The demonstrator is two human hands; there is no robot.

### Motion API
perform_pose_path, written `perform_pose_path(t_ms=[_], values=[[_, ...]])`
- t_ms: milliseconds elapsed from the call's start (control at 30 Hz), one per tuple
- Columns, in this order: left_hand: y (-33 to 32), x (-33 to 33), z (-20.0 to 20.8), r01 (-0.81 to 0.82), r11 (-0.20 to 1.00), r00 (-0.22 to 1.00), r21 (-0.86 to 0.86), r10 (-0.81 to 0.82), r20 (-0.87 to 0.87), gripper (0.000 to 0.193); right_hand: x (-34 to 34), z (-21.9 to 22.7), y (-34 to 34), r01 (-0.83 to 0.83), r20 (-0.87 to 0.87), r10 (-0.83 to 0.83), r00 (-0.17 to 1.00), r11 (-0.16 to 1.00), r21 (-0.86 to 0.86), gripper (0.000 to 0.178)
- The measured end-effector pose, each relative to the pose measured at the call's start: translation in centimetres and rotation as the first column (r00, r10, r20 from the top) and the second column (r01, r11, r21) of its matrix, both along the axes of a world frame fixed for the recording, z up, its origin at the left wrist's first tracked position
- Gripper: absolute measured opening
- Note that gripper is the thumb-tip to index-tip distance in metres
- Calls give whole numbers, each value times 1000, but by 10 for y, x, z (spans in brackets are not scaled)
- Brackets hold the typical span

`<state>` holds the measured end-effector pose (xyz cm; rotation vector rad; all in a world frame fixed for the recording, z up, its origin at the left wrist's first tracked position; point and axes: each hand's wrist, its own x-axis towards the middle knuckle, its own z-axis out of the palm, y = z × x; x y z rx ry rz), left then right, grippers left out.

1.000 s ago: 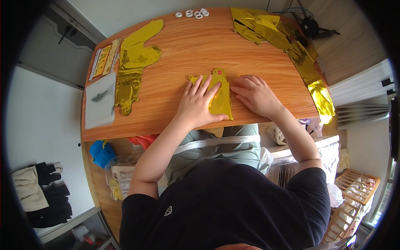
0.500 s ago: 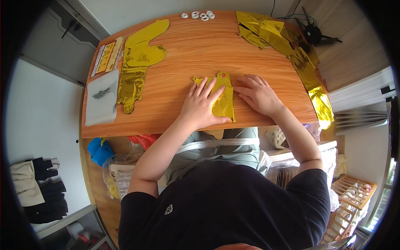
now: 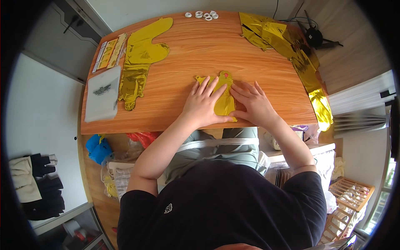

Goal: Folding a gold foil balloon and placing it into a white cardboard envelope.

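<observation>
A folded gold foil balloon point(image 3: 225, 103) lies on the wooden table point(image 3: 183, 54) near its front edge, with a small red mark at its far end. My left hand point(image 3: 201, 105) rests flat over the balloon's left part, fingers spread and thumb stretched along the near edge. Along the right edge of the foil, my right hand point(image 3: 255, 107) lies with its fingers apart, the fingertips and thumb touching that edge. Part of the balloon is hidden beneath both hands.
A flat gold foil balloon point(image 3: 143, 54) lies to the left, beside a clear plastic bag point(image 3: 102, 96) and yellow-white packets point(image 3: 109, 53). More gold foil point(image 3: 264, 30) runs down the right edge. Several small white rolls point(image 3: 206, 16) sit at the back, and a black device point(image 3: 314, 37) stands back right.
My right hand has shifted left and nearer onto the foil's right edge, its fingers and thumb spreading. My left hand stays flat on the foil. The view has shifted slightly.
</observation>
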<state>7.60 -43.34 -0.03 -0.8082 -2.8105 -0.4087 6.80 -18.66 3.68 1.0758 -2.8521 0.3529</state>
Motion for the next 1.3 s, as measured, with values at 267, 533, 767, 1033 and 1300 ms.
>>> perform_pose_path(t_ms=[267, 533, 767, 1033, 1300], values=[[-2, 0, 3, -1, 999, 1000, -38, 2, 28, 125, 1, 6, -1, 32, 122, -38, 992, 998, 50, 96], [-3, 2, 7, -6, 997, 998, -78, 11, 60, 123, -1, 7, -1, 41, 167, -20, 986, 991, -124, 79], [0, 3, 5, -7, 997, 998, -79, 12, 62, 123, -2, -19, -12, 248, 132, -225, 965, 948, -201, 47], [-2, 2, 5, -6, 996, 998, -85, 11, 60, 124, -11, 6, 1, 191, 267, -148, 952, 971, -144, 53], [0, 0, 5, -11, 997, 997, -80, 17, 73, 124, -9, -3, -15, 192, 236, -120, 964, 930, -314, 56]])
